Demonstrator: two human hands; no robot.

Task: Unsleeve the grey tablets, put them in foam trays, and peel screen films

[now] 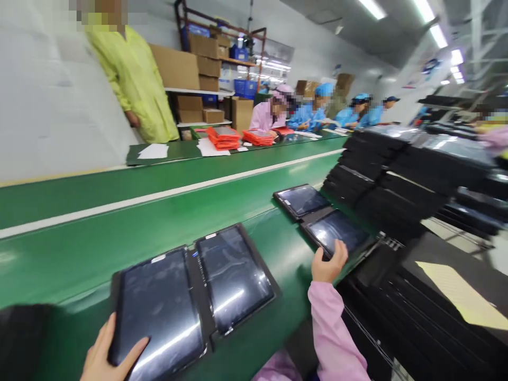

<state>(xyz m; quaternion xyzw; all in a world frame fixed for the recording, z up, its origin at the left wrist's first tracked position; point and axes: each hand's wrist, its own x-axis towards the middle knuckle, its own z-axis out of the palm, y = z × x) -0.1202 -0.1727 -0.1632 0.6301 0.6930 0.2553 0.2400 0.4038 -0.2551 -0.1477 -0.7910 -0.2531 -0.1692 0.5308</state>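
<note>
My left hand [111, 353] grips the near left corner of a black tablet [161, 312] that lies in an open black case on the green conveyor belt [79, 248]. A second glossy tablet [234, 275] lies right beside it in the same folded-open case. My right hand [328, 262], in a pink sleeve, reaches out and touches the near edge of another tablet [337, 232] farther along the belt. One more tablet [302, 200] lies just beyond that one.
Tall stacks of black cases [381, 180] fill the right side, with a yellow sheet [464, 296] on top nearby. A person in yellow [135, 79] stands across the belt. Seated workers [317, 111] and orange case piles [223, 137] line the far side. Cardboard boxes [202, 63] sit on shelves.
</note>
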